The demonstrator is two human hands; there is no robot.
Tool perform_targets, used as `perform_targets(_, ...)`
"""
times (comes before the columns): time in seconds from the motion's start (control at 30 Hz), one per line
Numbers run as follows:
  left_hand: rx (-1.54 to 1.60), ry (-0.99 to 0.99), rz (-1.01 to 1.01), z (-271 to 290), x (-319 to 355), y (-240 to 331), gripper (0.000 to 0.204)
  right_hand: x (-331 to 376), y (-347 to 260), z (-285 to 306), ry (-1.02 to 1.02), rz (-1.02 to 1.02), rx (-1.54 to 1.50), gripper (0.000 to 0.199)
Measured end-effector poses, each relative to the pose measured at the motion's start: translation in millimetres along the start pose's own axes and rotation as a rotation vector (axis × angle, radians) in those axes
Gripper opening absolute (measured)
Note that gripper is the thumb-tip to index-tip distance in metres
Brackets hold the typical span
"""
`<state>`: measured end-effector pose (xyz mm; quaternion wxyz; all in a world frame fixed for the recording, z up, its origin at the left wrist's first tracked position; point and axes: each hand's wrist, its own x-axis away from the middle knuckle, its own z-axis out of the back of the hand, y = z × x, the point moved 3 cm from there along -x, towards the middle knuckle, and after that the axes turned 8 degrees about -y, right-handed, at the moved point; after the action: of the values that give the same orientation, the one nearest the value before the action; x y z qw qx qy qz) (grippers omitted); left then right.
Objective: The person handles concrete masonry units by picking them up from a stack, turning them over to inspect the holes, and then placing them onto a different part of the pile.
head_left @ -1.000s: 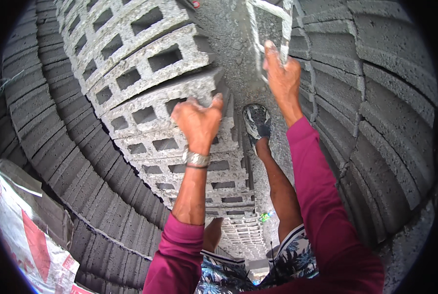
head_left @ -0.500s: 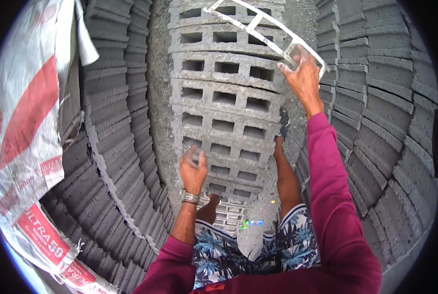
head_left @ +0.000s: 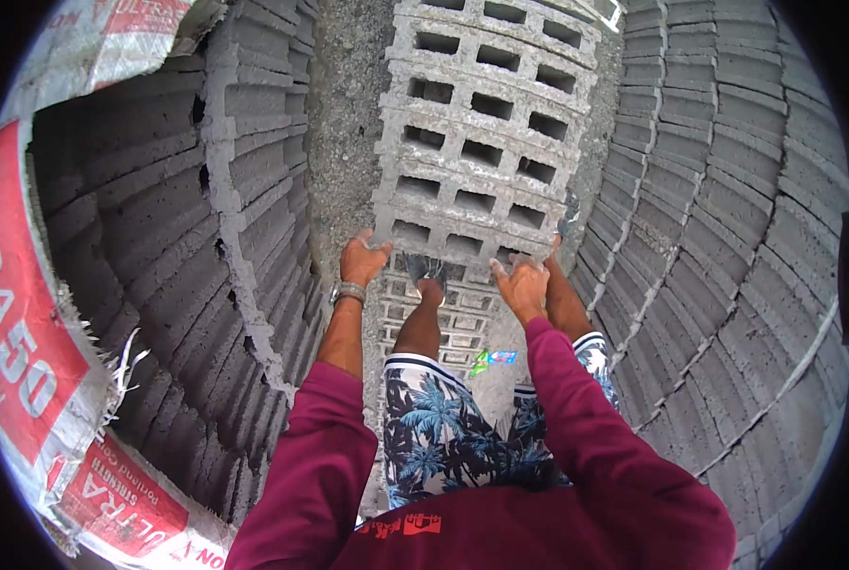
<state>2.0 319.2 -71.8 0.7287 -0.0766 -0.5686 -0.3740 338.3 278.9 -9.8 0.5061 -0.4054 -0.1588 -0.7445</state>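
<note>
A stack of grey hollow concrete blocks (head_left: 486, 142) rises in front of me, their open cells facing up. My left hand (head_left: 362, 259) grips the near left corner of the closest block (head_left: 457, 220). My right hand (head_left: 523, 282) presses on the same block's near right edge, fingers curled over it. A metal watch (head_left: 348, 293) sits on my left wrist. My bare legs and patterned shorts (head_left: 443, 432) show below, one foot (head_left: 426, 271) resting on lower blocks (head_left: 443, 318).
Tall walls of stacked grey blocks close in on the left (head_left: 244, 190) and right (head_left: 728, 237). Red and white cement sacks (head_left: 25, 313) lie on the left stack. A gravelly grey strip (head_left: 343, 123) runs between the left wall and the middle stack.
My view has swung down and left. My right hand let go of the white frame overhead and dropped to the block's edge. My left hand rose to the block's corner.
</note>
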Motion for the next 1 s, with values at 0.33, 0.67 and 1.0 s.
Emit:
perform_targets(0.33, 0.080, 0.040, 0.001, -8.1, -73.4, -22.0, 0.055, -44.7, -38.6, -68.7, 0.054, -0.189, -0.090, 0.068)
perform_targets(0.67, -0.254, 0.299, -0.048, -25.9, 60.0, 62.8, 0.046, -5.7, 21.4, -33.2, 0.073, -0.194, -0.250, 0.050)
perform_targets(1.0, 0.192, 0.467, -0.282, 76.8, 348.7, 110.2, 0.029, 210.8, -62.6, 189.9, 0.116, 0.175, -0.125, 0.053)
